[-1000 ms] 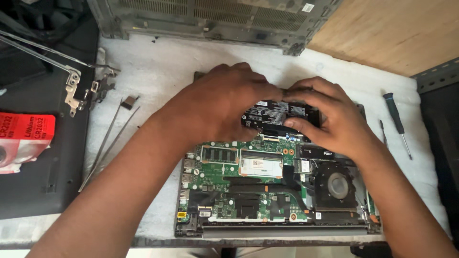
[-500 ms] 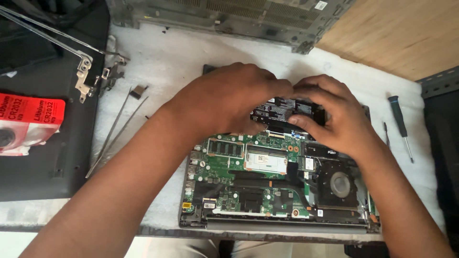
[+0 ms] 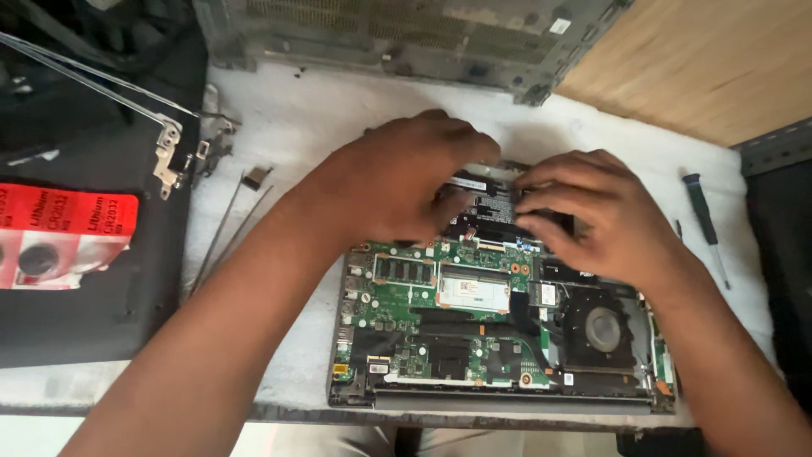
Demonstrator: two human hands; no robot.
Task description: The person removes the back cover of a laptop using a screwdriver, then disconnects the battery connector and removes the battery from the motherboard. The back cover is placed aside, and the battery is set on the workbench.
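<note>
Both your hands are closed over the same part: your left hand (image 3: 397, 182) comes in from the left with fingers curled down over the black rectangular battery pack (image 3: 491, 203), and your right hand (image 3: 596, 216) pinches its right end, fingertips pressed onto its top face. Neither hand is spread wide; both grip narrowly on the pack.

That pack sits at the far edge of the opened grey laptop base (image 3: 499, 338), just above the green circuit board (image 3: 440, 292) and touching the chassis rim. It looks stiff and fairly dense for its size, with a smooth casing that could slip, so judge it as something to hold by its two short ends rather than flexed in the middle. Its thin connector side, facing the board, is probably the fragile spot; whether any cable is attached there cannot be seen under your fingers.

Beside your right wrist lies the round black cooling fan (image 3: 596, 326). Further right on the white counter (image 3: 296, 127) rests a slim black-handled screwdriver (image 3: 704, 222). To the left lie thin metal hinge rods (image 3: 224, 228), a silver hinge bracket (image 3: 172, 156), and a red blister card of coin cells (image 3: 59, 237) on a black panel (image 3: 76, 326). A grey perforated cover (image 3: 406, 34) stands beyond.
</note>
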